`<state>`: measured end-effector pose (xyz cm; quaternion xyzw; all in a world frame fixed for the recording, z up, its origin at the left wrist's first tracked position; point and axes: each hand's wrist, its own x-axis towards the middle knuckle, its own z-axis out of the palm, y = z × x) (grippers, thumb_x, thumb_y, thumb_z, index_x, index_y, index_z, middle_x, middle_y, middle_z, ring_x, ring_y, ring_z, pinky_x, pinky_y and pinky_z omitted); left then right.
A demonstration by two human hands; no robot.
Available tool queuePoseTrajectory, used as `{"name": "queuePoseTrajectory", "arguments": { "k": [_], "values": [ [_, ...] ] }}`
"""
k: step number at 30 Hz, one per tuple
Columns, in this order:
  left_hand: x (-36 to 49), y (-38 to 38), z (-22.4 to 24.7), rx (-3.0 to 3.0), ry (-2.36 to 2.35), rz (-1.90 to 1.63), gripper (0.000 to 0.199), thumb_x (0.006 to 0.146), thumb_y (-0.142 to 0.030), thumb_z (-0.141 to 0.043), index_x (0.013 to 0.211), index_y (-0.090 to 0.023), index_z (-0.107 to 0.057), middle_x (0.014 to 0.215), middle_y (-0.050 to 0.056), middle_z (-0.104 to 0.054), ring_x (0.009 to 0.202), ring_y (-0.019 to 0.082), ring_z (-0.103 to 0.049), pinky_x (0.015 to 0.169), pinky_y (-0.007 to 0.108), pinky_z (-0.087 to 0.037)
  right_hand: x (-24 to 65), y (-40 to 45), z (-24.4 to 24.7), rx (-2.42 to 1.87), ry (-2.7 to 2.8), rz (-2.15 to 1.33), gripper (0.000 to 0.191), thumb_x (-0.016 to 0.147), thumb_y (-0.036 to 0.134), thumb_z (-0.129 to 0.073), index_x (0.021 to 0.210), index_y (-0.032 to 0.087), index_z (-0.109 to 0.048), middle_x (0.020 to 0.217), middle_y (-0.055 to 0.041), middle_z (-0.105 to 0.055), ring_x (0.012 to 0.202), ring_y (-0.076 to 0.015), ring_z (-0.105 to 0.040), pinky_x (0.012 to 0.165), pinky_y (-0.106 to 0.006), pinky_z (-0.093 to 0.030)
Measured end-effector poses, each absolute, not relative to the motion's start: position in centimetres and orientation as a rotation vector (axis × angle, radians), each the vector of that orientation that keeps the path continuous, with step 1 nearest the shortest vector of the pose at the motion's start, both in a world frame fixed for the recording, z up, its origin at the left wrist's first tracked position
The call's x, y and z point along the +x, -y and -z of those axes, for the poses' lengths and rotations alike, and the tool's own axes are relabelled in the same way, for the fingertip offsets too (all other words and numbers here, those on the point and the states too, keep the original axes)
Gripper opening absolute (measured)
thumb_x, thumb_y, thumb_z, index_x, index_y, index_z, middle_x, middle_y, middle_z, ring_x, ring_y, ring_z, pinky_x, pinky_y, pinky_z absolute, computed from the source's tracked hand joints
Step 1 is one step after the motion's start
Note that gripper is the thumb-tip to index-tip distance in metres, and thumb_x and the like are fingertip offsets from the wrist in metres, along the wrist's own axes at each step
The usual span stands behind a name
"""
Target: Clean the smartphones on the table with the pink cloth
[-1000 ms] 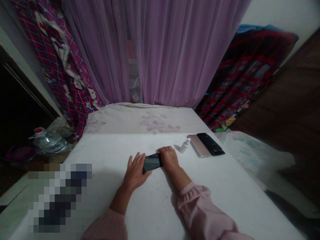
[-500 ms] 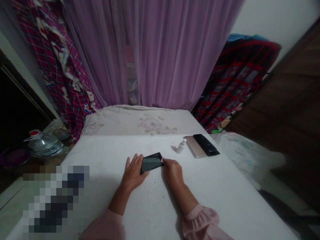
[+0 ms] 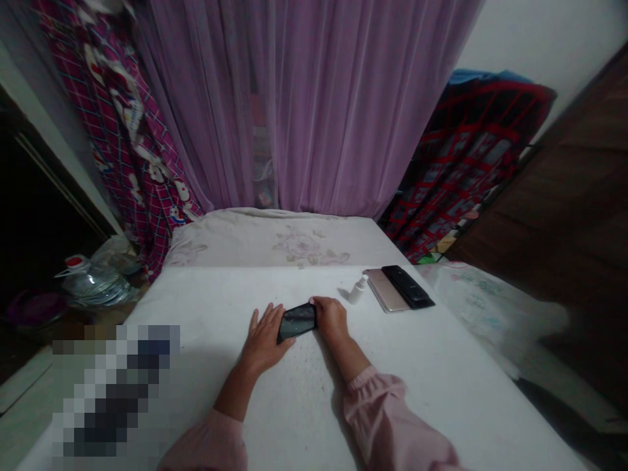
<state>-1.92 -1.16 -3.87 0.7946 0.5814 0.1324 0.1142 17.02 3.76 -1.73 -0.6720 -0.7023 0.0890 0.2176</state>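
A dark phone (image 3: 299, 320) lies at a slant on the white-covered table, its glossy screen facing up with a few light specks on it. My left hand (image 3: 265, 339) grips the phone's left end, fingers along the far side and thumb at the near edge. At the right end, my right hand (image 3: 332, 318) is closed, its fingertips pressed on the far right corner of the screen. Whatever is pinched in those fingertips is hidden. A small white spray bottle (image 3: 358, 290) stands just beyond my right hand.
Right of the bottle lie a rose-gold tablet-like device (image 3: 385, 292) and a black case or wallet (image 3: 408, 286), partly overlapping. A blurred-out patch (image 3: 115, 392) covers the table's left side. Purple curtains (image 3: 338, 111) hang behind. A large water bottle (image 3: 95, 281) stands at the left.
My right hand has moved a little left and away from me, onto the phone's far right corner. My left hand keeps its hold on the phone. The view has shifted slightly.
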Motion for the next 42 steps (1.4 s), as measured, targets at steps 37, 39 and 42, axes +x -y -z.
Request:
{"name": "queuePoseTrajectory", "arguments": {
  "k": [37,39,42],
  "values": [
    [-2.7,1.5,3.7,2.231,-1.780,-0.772,0.056,0.069,-0.039,-0.075,0.121,-0.027,-0.057,0.114,0.005,-0.060,0.113,0.028,-0.052,0.110,0.058,-0.018,18.9,-4.1,1.9,-1.641,2.029,-0.369,0.028,0.084,0.012,-0.052,0.097,0.023,-0.074,0.100,-0.0036,-0.074,0.095,-0.0190,-0.064,0.086,-0.028,-0.045],
    [-2.7,1.5,3.6,2.232,-1.776,-0.734,0.056,0.069,-0.038,-0.075,0.122,-0.027,-0.057,0.115,0.006,-0.059,0.116,0.029,-0.050,0.111,0.058,-0.017,18.5,-4.0,1.3,-1.574,2.159,-0.337,0.027,0.084,0.011,-0.053,0.096,0.024,-0.074,0.097,-0.0028,-0.074,0.094,-0.0190,-0.062,0.086,-0.028,-0.042],
    [-2.6,1.5,3.5,2.248,-1.766,-0.691,0.058,0.071,-0.037,-0.073,0.125,-0.025,-0.055,0.119,0.007,-0.058,0.119,0.029,-0.048,0.111,0.059,-0.015,17.0,-3.6,0.7,-1.480,2.309,-0.304,0.024,0.087,0.015,-0.054,0.094,0.025,-0.074,0.094,-0.0027,-0.074,0.092,-0.0193,-0.060,0.084,-0.029,-0.040]
  ]
}}
